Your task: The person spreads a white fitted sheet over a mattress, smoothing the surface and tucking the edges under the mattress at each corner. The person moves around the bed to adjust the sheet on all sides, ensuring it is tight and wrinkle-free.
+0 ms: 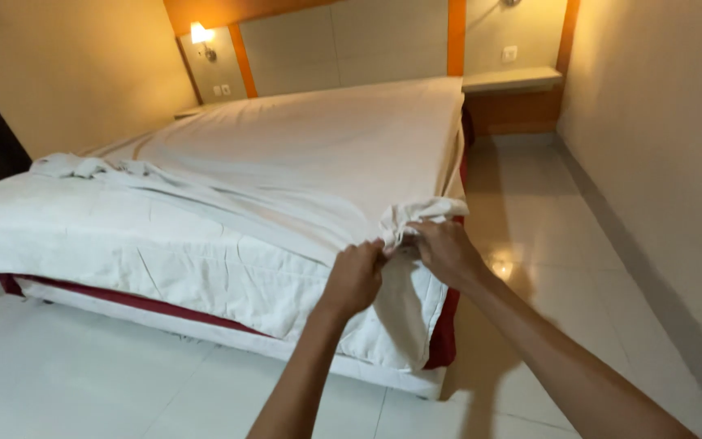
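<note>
Both hands meet at the near corner of a bed, fingers pinched tight on a bunched knot of white sheet (413, 218). The left hand (357, 276) grips the gathered cloth from below; the right hand (446, 250) closes on it from the side, the two almost touching. The bunch sits right on the corner of the mattress (205, 252), above a dark red bed base (445, 333). The rest of the sheet lies flat across the bed toward the headboard (343, 45), with a loose rumpled ridge (83, 168) running to the far left edge. A lit wall lamp (201, 36) and a bedside shelf (512, 80) stand beyond; pale floor tiles (546, 236) run alongside. Judging by the slack ridge, a hard tug here could drag the spread sheet askew, or the bunch could slip loose from the fingers.
</note>
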